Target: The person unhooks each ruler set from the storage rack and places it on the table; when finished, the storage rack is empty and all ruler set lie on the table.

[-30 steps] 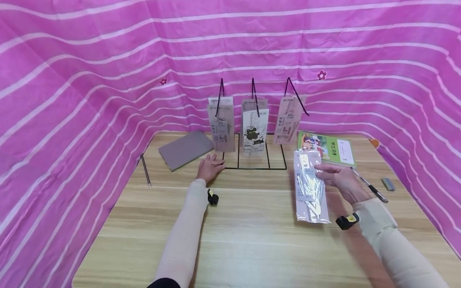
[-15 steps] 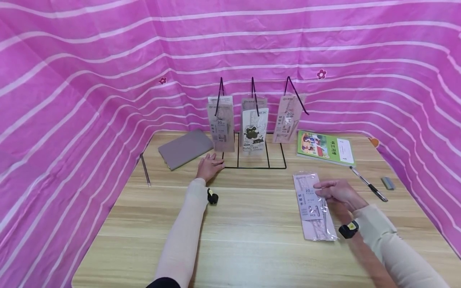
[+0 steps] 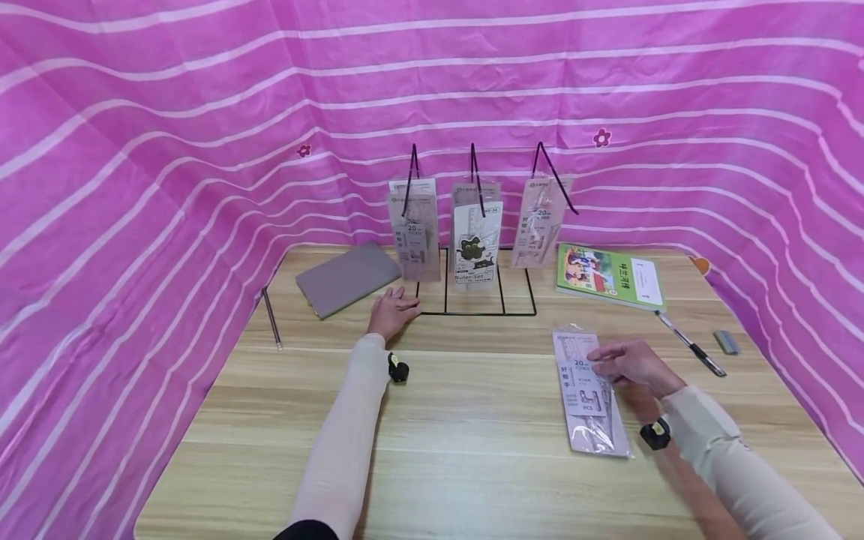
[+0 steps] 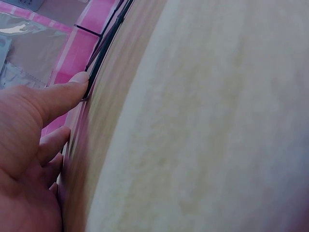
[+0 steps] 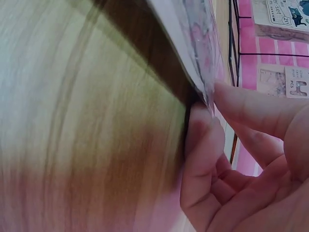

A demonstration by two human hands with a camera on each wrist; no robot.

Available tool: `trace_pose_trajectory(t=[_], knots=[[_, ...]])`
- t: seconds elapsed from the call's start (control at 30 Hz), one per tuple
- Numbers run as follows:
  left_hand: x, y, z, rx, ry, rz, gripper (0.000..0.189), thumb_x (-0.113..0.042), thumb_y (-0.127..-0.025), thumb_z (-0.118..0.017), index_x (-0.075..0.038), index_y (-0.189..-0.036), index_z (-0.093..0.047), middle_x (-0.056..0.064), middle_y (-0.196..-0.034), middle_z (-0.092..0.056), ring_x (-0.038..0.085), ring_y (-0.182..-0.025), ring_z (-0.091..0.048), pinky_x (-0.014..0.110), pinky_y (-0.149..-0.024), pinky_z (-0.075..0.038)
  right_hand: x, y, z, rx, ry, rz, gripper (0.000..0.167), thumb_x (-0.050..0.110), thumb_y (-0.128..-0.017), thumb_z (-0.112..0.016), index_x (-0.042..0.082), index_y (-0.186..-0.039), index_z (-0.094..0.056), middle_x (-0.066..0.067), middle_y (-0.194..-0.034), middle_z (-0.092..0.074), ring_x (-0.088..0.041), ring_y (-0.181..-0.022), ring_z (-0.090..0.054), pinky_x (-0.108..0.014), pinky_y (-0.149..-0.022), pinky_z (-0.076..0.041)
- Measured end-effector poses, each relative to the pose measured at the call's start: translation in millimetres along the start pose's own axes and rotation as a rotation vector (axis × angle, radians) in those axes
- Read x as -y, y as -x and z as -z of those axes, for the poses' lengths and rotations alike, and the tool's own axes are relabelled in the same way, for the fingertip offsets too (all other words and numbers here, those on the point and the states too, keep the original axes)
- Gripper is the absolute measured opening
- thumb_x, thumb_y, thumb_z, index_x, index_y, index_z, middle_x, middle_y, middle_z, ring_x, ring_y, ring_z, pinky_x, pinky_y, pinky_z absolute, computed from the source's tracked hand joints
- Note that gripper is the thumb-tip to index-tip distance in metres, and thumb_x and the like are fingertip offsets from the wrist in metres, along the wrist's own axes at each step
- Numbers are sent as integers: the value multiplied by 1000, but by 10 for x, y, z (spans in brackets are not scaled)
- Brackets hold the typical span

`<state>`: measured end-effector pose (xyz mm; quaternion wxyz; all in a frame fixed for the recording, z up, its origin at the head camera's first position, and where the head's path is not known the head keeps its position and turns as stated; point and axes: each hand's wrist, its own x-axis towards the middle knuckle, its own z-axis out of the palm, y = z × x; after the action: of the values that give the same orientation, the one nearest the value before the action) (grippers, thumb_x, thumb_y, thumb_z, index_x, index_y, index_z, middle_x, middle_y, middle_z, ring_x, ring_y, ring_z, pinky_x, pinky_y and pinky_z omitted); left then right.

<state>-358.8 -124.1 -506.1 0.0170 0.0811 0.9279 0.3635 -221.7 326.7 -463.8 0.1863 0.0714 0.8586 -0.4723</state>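
While right hand pinches, packet points lengthwise forward (top farthest).

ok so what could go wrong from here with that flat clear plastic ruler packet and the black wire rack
The flat clear plastic ruler packet might slip or twist, since the right hand pinches it only by one edge.

The black wire rack could shift if the left hand, touching its front corner, pushes, perhaps setting the clear plastic packets hanging from it swinging.
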Motion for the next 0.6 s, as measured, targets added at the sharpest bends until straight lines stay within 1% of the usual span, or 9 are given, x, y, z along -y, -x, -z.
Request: trace_pose_trajectory(t=[0.13, 0.2, 0.27, 0.37, 0.47, 0.53, 0.6], knots=[[14, -9, -8, -1, 16, -2, 37, -29, -96, -68, -11, -128, -69, 17, -158, -38, 38, -154, -16, 51, -126, -4, 11, 7, -10, -5, 8, -11, 32, 4, -90, -71, -7, -120, -68, -6, -93, -75, -11, -63, -53, -24, -54, -44], [15, -12, -10, -3, 17, -7, 37, -29, -96, -69, -11, -128, -69, 17, -157, -38, 38, -154, -16, 51, -126, -4, 7, 13, -4, -3, 19, -4, 32, 5, -90, -72, -6, -120, -68, -4, -94, -75, -10, -60, -48, -23, -52, -41], [18, -15, -12, -5, 13, -13, 37, -29, -95, -68, -11, -128, -69, 18, -157, -39, 39, -153, -17, 52, -126, -5, 1, 17, 7, -1, 23, -7, 33, 6, -89, -73, -5, -120, -68, -3, -96, -76, -8, -58, -46, -21, -52, -40], [20, -20, -17, -1, 8, -12, 37, -30, -96, -68, -11, -128, -69, 17, -158, -38, 39, -153, -17, 52, -126, -5, -1, 11, 51, 13, 28, -10, 37, 10, -89, -74, -3, -122, -67, -4, -101, -77, -8, -60, -48, -22, -54, -43], [29, -24, -20, 8, 5, -5, 37, -30, -96, -68, -12, -129, -68, 16, -158, -37, 39, -154, -16, 51, -126, -4, 38, -29, 113, 6, 19, -7, 41, 16, -92, -72, 0, -129, -64, -8, -110, -76, -11, -68, -55, -26, -62, -48], [33, -23, -17, 9, 6, -1, 37, -30, -96, -67, -12, -129, -68, 16, -158, -37, 38, -154, -16, 51, -127, -4, 92, -73, 159, -14, 9, 13, 46, 22, -95, -69, 2, -136, -59, -16, -121, -72, -16, -83, -64, -30, -73, -54], [31, -20, -10, 5, 9, -3, 37, -30, -96, -68, -12, -129, -68, 17, -158, -37, 39, -154, -16, 51, -126, -5, 156, -131, 200, -63, 6, 45, 51, 30, -98, -66, 3, -141, -54, -20, -133, -65, -21, -99, -66, -34, -84, -55]])
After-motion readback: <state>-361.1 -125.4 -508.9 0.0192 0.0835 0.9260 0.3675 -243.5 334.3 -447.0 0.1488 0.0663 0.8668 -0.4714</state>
